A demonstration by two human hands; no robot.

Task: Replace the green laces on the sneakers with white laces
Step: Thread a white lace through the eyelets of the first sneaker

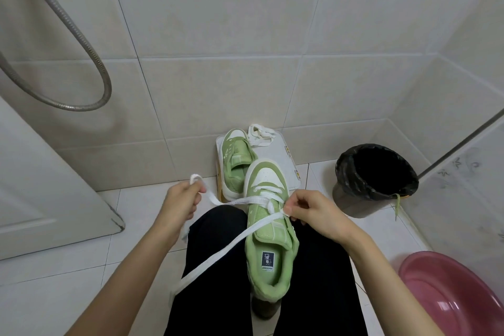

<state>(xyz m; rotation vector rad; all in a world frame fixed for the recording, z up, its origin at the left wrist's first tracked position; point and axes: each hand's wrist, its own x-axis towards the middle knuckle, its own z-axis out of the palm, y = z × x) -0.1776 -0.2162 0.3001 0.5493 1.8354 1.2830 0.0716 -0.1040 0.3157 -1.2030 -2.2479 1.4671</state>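
**Drawing the slack through**

The right hand [313, 213] pinches the flat white lace [240, 201] at an eyelet of the pale-green suede sneaker [270, 243] held between the knees. The left hand [182, 199] grips the lace's other run, drawn sideways. Pull evenly, flat and untwisted. Tiled floor [131, 207] lies outside the left grip; a black-lined bin [376, 180] stands beyond the right.

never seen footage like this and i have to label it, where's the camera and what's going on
There is no machine here. One camera sits on the person's head and looks down at their own bare hands. A green sneaker rests between their legs. The left hand grips a white lace, and the right hand pinches it by the eyelets. On the tiled floor ahead, a second sneaker lies on a white board, with a spare white lace beside it. A green lace hangs over the rim of a black-lined bin. A pink basin sits at the right.
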